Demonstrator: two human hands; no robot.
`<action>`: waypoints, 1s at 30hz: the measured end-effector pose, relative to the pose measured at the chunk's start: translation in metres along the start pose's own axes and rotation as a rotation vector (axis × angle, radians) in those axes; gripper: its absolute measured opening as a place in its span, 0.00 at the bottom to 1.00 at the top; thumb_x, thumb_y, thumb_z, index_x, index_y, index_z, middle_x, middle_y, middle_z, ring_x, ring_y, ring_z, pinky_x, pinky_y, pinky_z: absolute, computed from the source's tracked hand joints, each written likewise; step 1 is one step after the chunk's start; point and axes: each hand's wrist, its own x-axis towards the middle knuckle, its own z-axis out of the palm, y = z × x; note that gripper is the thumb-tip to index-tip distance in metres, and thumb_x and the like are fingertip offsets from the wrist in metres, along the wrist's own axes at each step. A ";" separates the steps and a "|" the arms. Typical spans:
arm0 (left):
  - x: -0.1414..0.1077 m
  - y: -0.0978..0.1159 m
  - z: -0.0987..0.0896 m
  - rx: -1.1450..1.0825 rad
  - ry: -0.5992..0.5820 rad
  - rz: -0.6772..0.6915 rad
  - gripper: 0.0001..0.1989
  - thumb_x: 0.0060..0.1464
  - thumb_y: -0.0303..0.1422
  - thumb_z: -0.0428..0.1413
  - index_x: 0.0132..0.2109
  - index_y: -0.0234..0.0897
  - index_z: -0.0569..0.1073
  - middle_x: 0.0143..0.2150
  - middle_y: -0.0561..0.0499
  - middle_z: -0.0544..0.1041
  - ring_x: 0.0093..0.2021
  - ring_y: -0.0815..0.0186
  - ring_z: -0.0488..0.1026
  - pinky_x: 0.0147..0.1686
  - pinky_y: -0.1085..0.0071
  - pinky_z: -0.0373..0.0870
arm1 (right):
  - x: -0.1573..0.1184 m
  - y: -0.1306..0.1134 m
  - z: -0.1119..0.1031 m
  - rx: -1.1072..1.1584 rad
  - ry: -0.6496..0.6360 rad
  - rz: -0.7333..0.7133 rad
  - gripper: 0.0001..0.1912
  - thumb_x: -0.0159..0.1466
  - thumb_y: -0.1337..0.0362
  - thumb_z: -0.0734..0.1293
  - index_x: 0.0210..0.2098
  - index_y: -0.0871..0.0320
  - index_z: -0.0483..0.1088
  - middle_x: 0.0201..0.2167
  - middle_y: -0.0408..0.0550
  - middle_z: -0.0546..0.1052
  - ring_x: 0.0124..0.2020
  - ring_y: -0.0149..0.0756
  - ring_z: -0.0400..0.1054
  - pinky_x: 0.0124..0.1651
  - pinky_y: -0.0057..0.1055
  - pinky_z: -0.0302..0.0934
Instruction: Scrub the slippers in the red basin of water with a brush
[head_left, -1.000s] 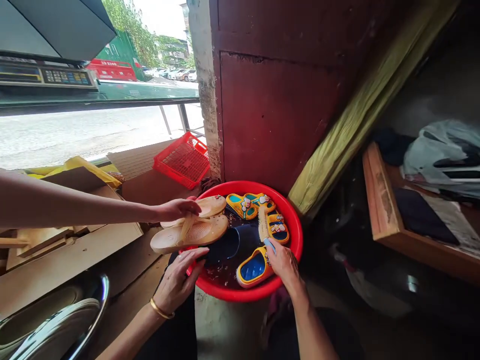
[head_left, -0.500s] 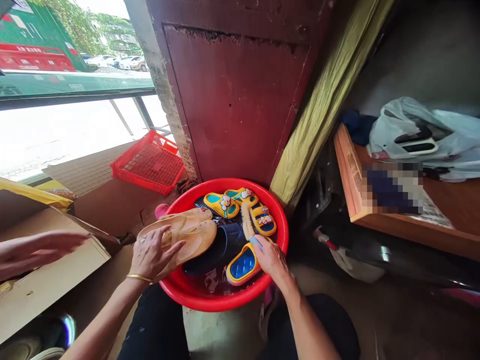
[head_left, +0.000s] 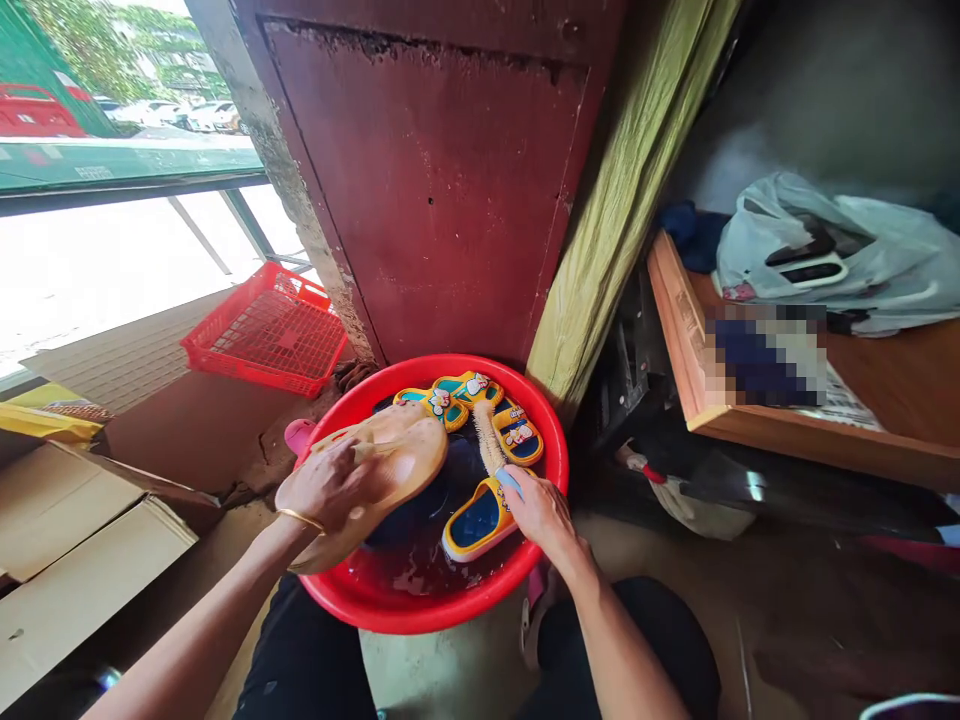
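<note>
A red basin (head_left: 551, 530) with water in it stands between my knees, holding several shoes. My left hand (head_left: 330, 485) is closed on a pair of beige flip-flops (head_left: 416, 450), tilted over the basin's left side. My right hand (head_left: 541, 503) grips the blue handle of a scrub brush (head_left: 489, 438), its pale bristles pointing away from me. Under this hand lies a yellow slipper with a blue insole (head_left: 474, 522). Further back are another yellow slipper (head_left: 519, 435) and two yellow-and-teal slippers (head_left: 442, 402) with cartoon figures. A dark blue slipper (head_left: 457, 470) is partly hidden under the flip-flops.
A red plastic crate (head_left: 266, 330) sits behind on the left, near cardboard boxes (head_left: 75, 500). A maroon door (head_left: 427, 200) and a yellowish curtain (head_left: 607, 230) rise behind the basin. On the right, a wooden drawer (head_left: 675, 340) holds a plastic bag (head_left: 847, 250).
My left hand has closed on the beige flip-flops and tilted them up. My right hand keeps the brush nearly in place. Another person's hand at the left has gone from view.
</note>
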 end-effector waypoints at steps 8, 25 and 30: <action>0.000 0.070 0.055 -0.164 -0.177 0.084 0.11 0.58 0.39 0.51 0.44 0.39 0.72 0.48 0.43 0.79 0.48 0.57 0.77 0.50 0.62 0.71 | 0.001 0.019 -0.002 0.046 0.045 0.100 0.21 0.72 0.61 0.57 0.62 0.52 0.68 0.55 0.48 0.78 0.51 0.38 0.75 0.52 0.28 0.65; -0.001 0.060 0.155 -0.016 -0.570 -0.054 0.12 0.59 0.41 0.53 0.44 0.38 0.74 0.48 0.40 0.81 0.51 0.53 0.78 0.48 0.62 0.71 | 0.006 -0.006 0.030 -0.188 -0.087 0.109 0.23 0.73 0.63 0.55 0.66 0.53 0.63 0.48 0.55 0.80 0.47 0.41 0.75 0.49 0.32 0.65; 0.006 0.058 0.160 -0.030 -0.588 -0.084 0.13 0.58 0.37 0.54 0.46 0.35 0.75 0.49 0.36 0.81 0.50 0.51 0.79 0.49 0.59 0.71 | 0.018 -0.014 0.038 -0.284 -0.102 0.087 0.24 0.73 0.65 0.56 0.67 0.53 0.61 0.49 0.55 0.79 0.49 0.43 0.74 0.47 0.33 0.65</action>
